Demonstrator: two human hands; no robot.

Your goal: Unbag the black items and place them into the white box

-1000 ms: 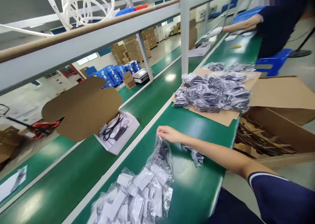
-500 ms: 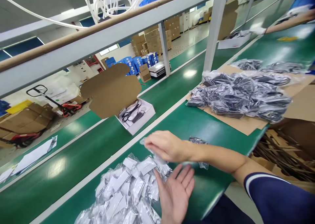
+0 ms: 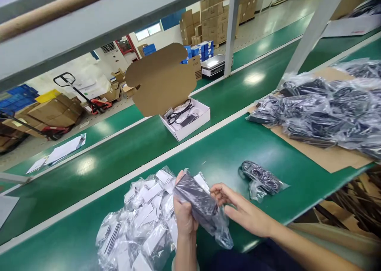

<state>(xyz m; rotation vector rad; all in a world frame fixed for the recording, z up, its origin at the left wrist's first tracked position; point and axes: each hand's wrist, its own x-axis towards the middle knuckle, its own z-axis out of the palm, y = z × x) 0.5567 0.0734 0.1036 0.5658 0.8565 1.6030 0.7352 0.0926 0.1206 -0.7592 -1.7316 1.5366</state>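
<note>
Hands both on bagged adapter (image 3: 202, 205): my left hand (image 3: 183, 215) clamped round it, right hand (image 3: 242, 213) pinching bag edge, above pkt pile (image 3: 139, 223).

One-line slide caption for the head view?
Both hands, left hand and right hand, hold a bagged black item beside a pile of bagged parts.
</note>
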